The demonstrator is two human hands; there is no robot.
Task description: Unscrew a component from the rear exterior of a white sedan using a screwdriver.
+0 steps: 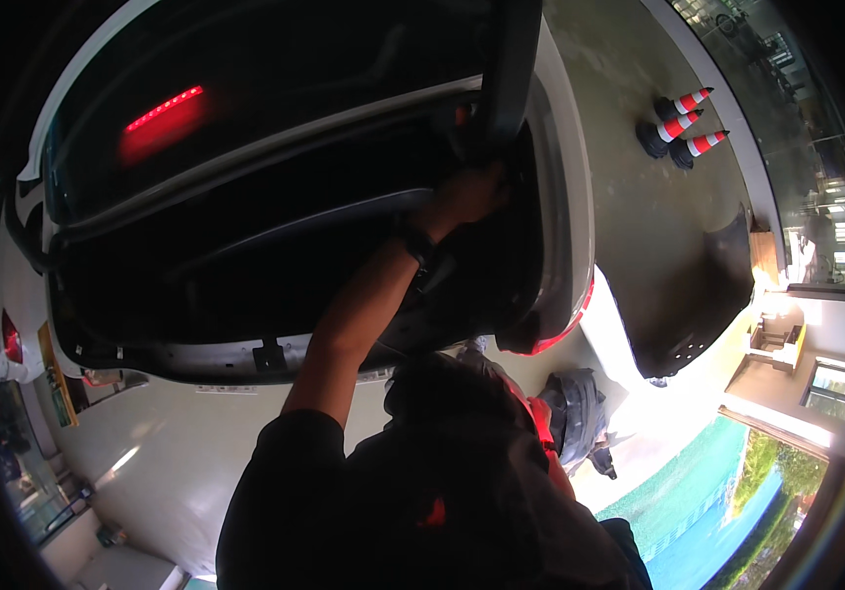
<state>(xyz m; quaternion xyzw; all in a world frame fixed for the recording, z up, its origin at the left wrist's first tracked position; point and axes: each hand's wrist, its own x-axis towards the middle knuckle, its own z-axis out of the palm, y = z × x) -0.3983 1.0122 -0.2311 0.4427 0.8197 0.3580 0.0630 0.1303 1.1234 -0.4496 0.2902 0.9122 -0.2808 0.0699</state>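
Item: dark bar-like part (509,79), at the right edge of the open car trunk (186,354), long axis running away from us. Our left hand (466,197) lies nearest, just below its near end; fingers shadowed, spread or grip we cannot tell.

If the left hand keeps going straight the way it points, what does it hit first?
Probably the trunk opening's dark side edge, before the pale body panel; shadow around the left hand leaves depth unclear.
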